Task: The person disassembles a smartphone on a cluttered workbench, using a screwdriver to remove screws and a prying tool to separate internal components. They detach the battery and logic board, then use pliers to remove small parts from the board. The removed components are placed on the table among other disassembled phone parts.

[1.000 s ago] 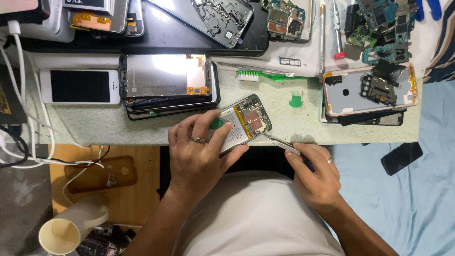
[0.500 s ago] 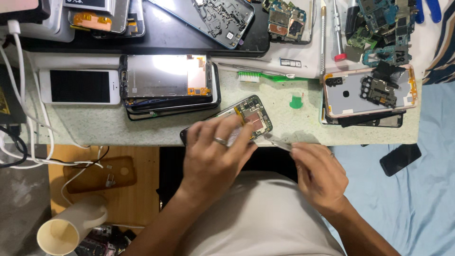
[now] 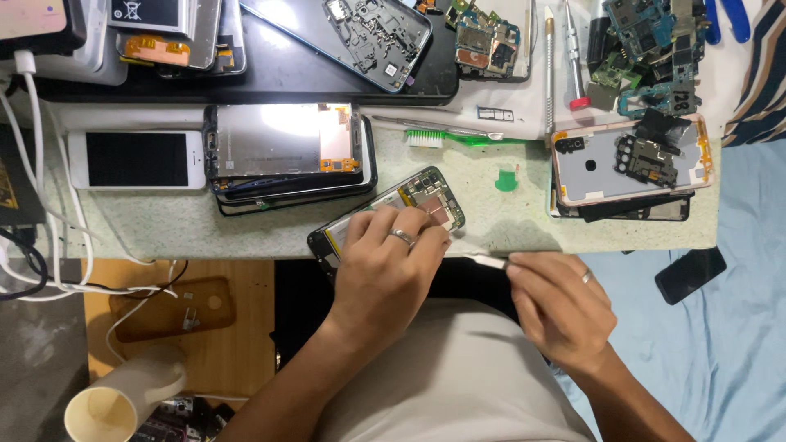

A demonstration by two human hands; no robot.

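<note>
White phone [image 3: 135, 159], green toothbrush [image 3: 454, 137], paper cup [image 3: 102, 412].

White phone's dark screen [image 3: 137, 160] lies beside stacked display panels [image 3: 282, 141].
</note>
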